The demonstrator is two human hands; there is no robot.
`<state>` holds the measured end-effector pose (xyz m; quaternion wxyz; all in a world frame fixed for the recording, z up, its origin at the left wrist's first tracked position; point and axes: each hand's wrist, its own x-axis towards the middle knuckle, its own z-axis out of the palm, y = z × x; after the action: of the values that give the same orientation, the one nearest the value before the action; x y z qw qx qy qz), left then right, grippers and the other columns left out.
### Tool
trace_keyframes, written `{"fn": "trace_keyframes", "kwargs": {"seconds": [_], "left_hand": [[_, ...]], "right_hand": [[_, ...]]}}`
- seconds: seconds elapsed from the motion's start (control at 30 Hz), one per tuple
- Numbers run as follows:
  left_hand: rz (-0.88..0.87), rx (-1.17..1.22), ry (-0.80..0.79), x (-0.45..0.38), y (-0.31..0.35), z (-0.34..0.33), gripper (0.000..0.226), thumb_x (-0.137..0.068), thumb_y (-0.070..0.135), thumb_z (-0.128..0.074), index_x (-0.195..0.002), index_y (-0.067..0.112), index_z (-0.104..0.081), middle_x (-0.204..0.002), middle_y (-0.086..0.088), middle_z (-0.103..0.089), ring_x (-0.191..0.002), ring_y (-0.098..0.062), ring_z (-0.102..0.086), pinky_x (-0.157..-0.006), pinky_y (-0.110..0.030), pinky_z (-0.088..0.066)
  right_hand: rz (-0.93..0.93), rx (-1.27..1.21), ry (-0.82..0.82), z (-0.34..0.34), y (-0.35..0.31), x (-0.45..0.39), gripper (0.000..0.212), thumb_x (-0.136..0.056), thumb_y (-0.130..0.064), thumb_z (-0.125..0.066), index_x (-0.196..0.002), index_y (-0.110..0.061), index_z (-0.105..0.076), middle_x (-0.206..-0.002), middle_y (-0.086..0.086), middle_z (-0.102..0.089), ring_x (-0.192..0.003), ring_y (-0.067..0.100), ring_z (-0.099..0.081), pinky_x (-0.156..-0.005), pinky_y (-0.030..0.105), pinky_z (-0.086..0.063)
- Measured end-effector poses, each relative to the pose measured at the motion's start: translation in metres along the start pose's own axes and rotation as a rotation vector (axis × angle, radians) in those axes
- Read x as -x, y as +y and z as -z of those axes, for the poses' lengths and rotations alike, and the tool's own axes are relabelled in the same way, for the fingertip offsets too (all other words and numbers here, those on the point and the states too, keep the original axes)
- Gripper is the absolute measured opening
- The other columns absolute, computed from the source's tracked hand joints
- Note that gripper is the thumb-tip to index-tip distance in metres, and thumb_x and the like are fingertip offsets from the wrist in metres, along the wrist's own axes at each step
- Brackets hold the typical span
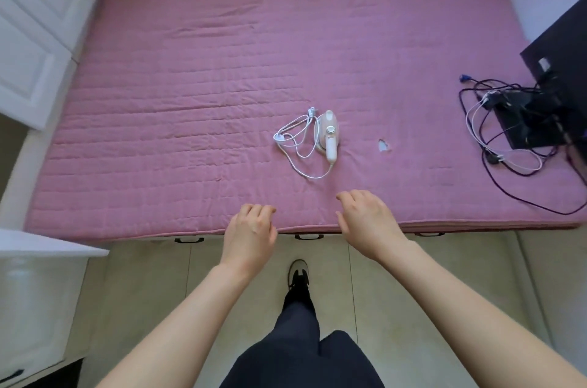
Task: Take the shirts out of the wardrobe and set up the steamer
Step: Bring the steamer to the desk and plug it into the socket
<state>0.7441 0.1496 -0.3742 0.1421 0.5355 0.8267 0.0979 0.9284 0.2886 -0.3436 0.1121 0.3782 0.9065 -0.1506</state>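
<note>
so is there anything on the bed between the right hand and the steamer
In the head view, only bare pink mattress cover lies between the right hand and the steamer; the steamer's white cord loops off to its left.

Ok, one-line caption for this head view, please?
Both hands, left and right, hover empty over the pink mattress edge, near a white handheld steamer with its coiled cord.

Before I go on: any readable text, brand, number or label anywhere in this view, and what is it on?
None can be read.
Steamer: a round dial on its body, any marking too small to read.
Black device at the bed's right edge: a small pale sticker, blurred.
Pink bed cover, white wardrobe doors: no text shows.
</note>
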Motion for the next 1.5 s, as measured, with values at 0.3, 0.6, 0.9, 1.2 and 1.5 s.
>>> {"fn": "trace_keyframes", "kwargs": {"seconds": [0.3,0.6,0.9,1.2,1.5], "left_hand": [[-0.034,-0.002,-0.076,-0.116,0.005,-0.051,0.028,-0.073,0.016,-0.05,-0.094,0.011,-0.068,-0.078,-0.001,-0.068,-0.081,-0.03,-0.062,-0.056,-0.037,-0.052],[0.309,0.185,-0.158,-0.229,-0.006,-0.14,0.026,-0.088,0.015,-0.05,-0.108,0.009,-0.066,-0.102,-0.007,-0.066,-0.1,-0.029,-0.055,-0.084,-0.04,-0.047],[0.501,0.272,-0.154,-0.323,-0.041,-0.22,0.023,-0.087,0.009,-0.053,-0.105,0.002,-0.065,-0.105,-0.019,-0.064,-0.101,-0.037,-0.057,-0.086,-0.042,-0.044],[0.373,0.262,-0.117,-0.39,-0.056,-0.266,0.046,-0.088,0.021,-0.055,-0.133,0.011,-0.047,-0.123,-0.013,-0.056,-0.118,-0.035,-0.048,-0.091,-0.047,-0.045],[0.45,0.502,-0.423,-0.407,-0.061,-0.293,0.077,-0.082,0.046,-0.068,-0.144,0.017,-0.032,-0.127,-0.012,-0.06,-0.121,-0.028,-0.055,-0.102,-0.042,-0.042]], "right_hand": [[-0.033,-0.001,-0.048,0.004,0.065,-0.115,0.03,-0.094,-0.024,-0.046,-0.116,-0.006,-0.055,-0.108,0.012,-0.061,-0.104,0.035,-0.055,-0.088,0.042,-0.042],[-0.063,-0.11,-0.175,-0.036,0.131,-0.22,0.031,-0.095,-0.024,-0.042,-0.12,-0.008,-0.053,-0.118,0.011,-0.06,-0.111,0.033,-0.052,-0.089,0.04,-0.045],[-0.273,-0.332,-0.324,-0.101,0.182,-0.318,0.033,-0.094,-0.023,-0.042,-0.12,-0.005,-0.051,-0.117,0.015,-0.061,-0.112,0.035,-0.054,-0.088,0.041,-0.046],[-0.56,-0.663,-0.232,-0.157,0.161,-0.369,0.04,-0.094,-0.035,-0.051,-0.116,-0.002,-0.044,-0.118,0.018,-0.058,-0.105,0.036,-0.054,-0.075,0.036,-0.039],[-0.732,-0.785,-0.258,-0.183,0.132,-0.375,0.053,-0.092,-0.03,-0.06,-0.123,0.001,-0.031,-0.126,0.024,-0.054,-0.114,0.039,-0.053,-0.082,0.035,-0.04]]}}
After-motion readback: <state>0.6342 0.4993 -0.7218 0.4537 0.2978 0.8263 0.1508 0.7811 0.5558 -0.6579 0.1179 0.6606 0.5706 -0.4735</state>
